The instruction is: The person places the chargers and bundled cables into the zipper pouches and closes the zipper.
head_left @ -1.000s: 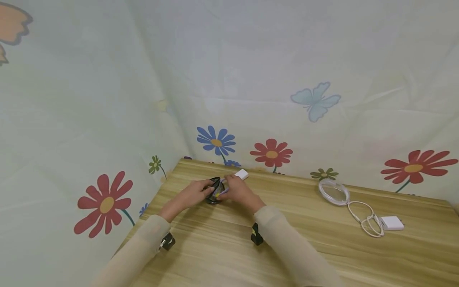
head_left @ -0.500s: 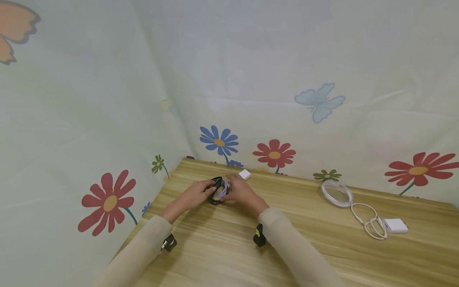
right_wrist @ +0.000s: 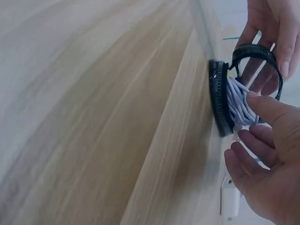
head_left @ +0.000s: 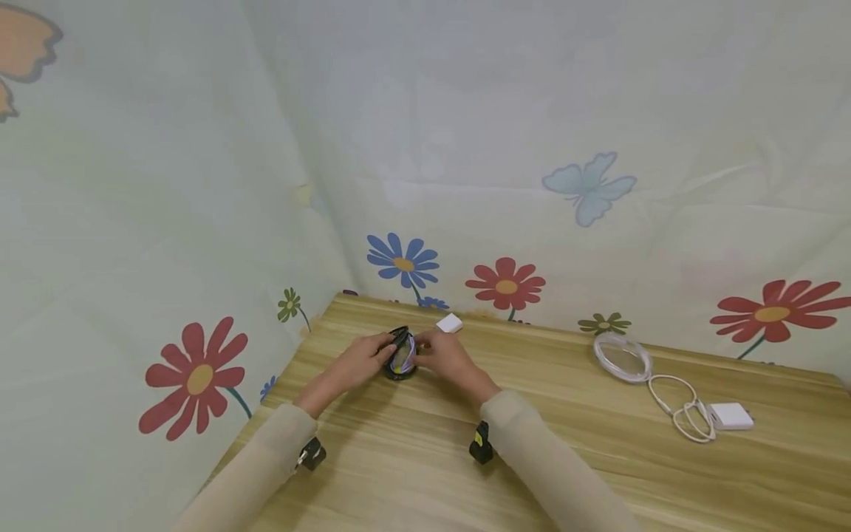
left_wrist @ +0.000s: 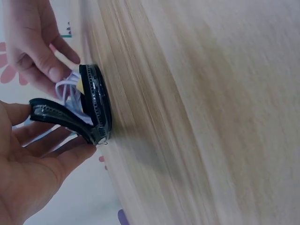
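A small black zip pouch (head_left: 399, 374) lies unzipped on the wooden table (head_left: 399, 465), its lid raised. My left hand (head_left: 355, 362) holds that lid between thumb and fingers, clearly seen in the left wrist view. Inside the pouch sits a coiled pale lilac cable (right_wrist: 240, 105), with a bit of yellow beside it. From the right, my right hand (head_left: 448, 360) has its thumb on the coil and its fingers curled at the pouch's side, pinching the cable. Just behind that hand, a white charger plug (head_left: 449, 323) rests on the table.
Farther right are a coiled clear-white cable (head_left: 618, 378), a thin white cable (head_left: 694, 437) and a white charger block (head_left: 731, 416). A flower-printed cloth wall (head_left: 505, 148) closes off the table's back and left side.
The lilac cable, earlier lifted in the right hand, now sits down inside the pouch. The right hand has drawn slightly back to the right; the left keeps holding the lid.
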A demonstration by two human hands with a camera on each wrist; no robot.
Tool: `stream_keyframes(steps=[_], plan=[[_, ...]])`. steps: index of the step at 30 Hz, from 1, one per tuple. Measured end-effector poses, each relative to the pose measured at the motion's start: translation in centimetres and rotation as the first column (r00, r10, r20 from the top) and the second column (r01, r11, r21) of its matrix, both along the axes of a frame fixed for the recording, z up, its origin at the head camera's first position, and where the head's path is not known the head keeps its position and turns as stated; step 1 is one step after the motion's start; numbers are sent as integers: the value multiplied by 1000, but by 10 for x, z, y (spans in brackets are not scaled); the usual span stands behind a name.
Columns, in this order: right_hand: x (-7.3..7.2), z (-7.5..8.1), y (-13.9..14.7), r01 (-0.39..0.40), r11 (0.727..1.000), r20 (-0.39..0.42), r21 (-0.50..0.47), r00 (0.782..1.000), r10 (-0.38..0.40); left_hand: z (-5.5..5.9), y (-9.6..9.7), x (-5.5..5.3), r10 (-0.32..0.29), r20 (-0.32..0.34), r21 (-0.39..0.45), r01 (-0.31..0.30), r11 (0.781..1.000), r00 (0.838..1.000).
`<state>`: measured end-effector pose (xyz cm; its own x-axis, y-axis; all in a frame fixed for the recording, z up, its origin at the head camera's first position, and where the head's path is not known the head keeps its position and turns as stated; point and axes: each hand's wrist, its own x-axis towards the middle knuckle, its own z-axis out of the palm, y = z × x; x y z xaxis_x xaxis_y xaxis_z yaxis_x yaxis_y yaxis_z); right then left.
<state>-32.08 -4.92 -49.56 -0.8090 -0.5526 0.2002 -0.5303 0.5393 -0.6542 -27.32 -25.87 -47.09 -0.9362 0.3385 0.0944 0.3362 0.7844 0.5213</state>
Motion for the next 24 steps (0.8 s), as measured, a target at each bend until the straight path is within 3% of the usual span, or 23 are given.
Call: stream_keyframes(steps=[5, 11, 18, 24], plan=[[4, 3, -8, -5, 998, -22, 55, 1000, 6, -4, 2, 1, 2, -33, 12, -1, 1000, 999], [6, -3, -10, 34, 998, 16, 57, 999, -35, -5, 3, 3, 18, -27, 34, -17, 999, 999], [8, -5, -9, 90, 995, 3, 49, 996, -90, -8, 3, 3, 19, -8, 15, -19, 1000, 1000], [5, -2, -7, 96, 984, -55, 153, 995, -88, -5, 6, 3, 4, -25, -22, -5, 1000, 1000]])
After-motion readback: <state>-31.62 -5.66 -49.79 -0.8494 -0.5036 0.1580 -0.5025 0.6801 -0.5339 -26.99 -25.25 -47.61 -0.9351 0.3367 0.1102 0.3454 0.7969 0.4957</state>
